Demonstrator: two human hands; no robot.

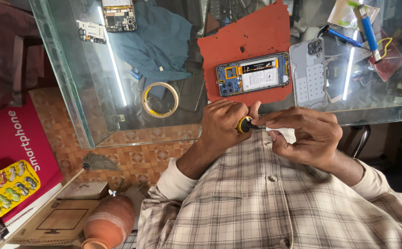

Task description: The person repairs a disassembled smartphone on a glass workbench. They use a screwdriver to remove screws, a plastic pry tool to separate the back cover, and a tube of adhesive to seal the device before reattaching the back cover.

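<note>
Both hands meet at frame centre: left hand (223, 127) grips a yellow-capped screwdriver (245, 124), right hand (309, 133) pinches its tip with white tissue (285, 134). Above lies an opened phone (252, 74) on a red mat (242, 41).

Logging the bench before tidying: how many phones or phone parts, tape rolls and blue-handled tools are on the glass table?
Opened phones: 2
Loose back cover: 1
Small circuit board: 1
Tape rolls: 1
Blue-handled tools: 2
Total: 7

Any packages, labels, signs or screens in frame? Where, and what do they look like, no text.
Battery label: white and black rectangle inside the opened phone on the red mat.
Sign: pink-red board with white lettering, floor, far left.
Blister pack: yellow tray with coloured pieces, lower left.
Cardboard box: brown, flat, with a line drawing, beside a clay pot.
</note>
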